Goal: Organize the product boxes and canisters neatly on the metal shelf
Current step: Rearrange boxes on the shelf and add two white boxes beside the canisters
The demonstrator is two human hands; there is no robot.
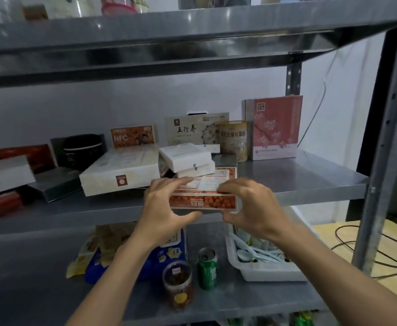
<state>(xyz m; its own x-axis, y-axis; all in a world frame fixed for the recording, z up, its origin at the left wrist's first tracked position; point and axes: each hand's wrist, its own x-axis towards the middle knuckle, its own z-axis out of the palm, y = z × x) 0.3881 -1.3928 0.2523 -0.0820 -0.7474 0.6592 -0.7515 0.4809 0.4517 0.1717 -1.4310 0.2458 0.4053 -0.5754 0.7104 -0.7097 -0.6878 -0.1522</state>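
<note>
Just the one head cam, parked right in front of the metal shelf (pixel 310 184)

Wide-angle, worn on the person's head, facing the rack straight on and tipped a bit down. You see the underside of the upper deck (pixel 169 55) at 12 o'clock and look down onto the lower deck (pixel 51 278), green can (pixel 207 269) and all, at 6. It's close enough that the forearms come in from 5 and 7 o'clock, with left hand (pixel 169 205) and right hand (pixel 251 203) gripping the orange box (pixel 204 201) dead centre. The lens bends the edges, so the upright post (pixel 386 137) at 3 o'clock leans.
</note>
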